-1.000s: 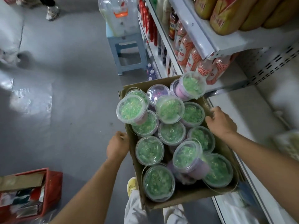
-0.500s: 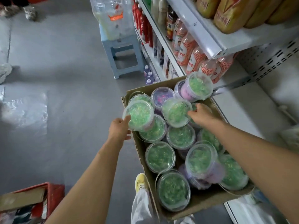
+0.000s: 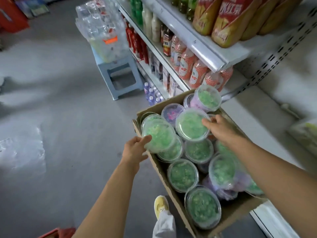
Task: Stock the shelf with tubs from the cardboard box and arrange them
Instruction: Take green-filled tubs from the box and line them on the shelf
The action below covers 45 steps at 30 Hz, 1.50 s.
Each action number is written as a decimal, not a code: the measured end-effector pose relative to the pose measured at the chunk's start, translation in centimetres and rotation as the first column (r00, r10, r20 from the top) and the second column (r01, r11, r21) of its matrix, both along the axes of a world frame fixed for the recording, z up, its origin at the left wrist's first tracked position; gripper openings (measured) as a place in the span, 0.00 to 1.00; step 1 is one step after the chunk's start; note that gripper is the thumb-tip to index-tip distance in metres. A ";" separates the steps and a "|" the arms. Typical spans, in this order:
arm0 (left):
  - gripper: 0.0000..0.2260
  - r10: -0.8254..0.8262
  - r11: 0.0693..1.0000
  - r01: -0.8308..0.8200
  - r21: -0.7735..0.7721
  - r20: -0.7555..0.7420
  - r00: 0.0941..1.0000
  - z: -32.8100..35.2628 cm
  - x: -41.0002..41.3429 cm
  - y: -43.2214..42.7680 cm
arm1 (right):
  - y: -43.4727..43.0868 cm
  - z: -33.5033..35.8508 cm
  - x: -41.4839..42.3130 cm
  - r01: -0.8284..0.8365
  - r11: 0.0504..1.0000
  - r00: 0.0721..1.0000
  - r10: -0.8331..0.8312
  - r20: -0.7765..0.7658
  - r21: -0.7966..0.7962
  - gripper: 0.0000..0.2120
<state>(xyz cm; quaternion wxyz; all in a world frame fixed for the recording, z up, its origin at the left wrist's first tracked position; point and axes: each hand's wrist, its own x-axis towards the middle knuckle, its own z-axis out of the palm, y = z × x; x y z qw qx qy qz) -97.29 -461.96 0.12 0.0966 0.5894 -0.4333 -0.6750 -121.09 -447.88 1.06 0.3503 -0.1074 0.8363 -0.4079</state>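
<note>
Head view: your left hand (image 3: 135, 150) fingers curl round rim of left tub (image 3: 158, 135); your right hand (image 3: 221, 128) fingers clasp rim of middle tub (image 3: 192, 124). Both tubs top stack in cardboard box (image 3: 240, 212), beside bare shelf (image 3: 253, 121). Rim grips likely chosen so top tubs lift free without disturbing the stack.

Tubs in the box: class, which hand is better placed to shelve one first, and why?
Probably right. The right hand grips the top tub close to the bare shelf; the left hand holds the corner tub on the aisle side, farther away.
</note>
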 end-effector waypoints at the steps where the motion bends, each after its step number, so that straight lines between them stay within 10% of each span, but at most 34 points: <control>1: 0.12 0.006 0.999 -0.005 0.032 -0.046 0.999 0.7 -0.1 0.1 | 0.9 1.1 0.0 0.072 0.997 0.993 -0.068 0.092 -0.036 0.13; 12: 0.16 -0.124 0.988 0.146 0.045 -0.323 0.938 11.0 -6.4 5.0 | 13.2 13.1 -0.3 0.595 0.763 0.757 -0.426 0.495 -0.253 0.09; 17: 0.27 -0.289 0.954 0.293 -0.055 -0.414 0.863 14.9 -8.1 9.6 | 19.2 18.8 0.6 0.637 0.710 0.752 -0.486 0.446 -0.300 0.09; 29: 0.17 -0.467 0.854 0.512 -0.087 -0.561 0.683 22.7 -9.6 17.2 | 27.7 27.5 3.7 0.641 0.639 0.766 -0.559 0.316 -0.425 0.05; 45: 0.28 -0.703 0.647 0.703 -0.294 -0.587 0.402 30.9 -22.6 4.7 | 20.1 35.1 -3.5 0.723 0.364 0.582 -0.779 0.233 -0.587 0.10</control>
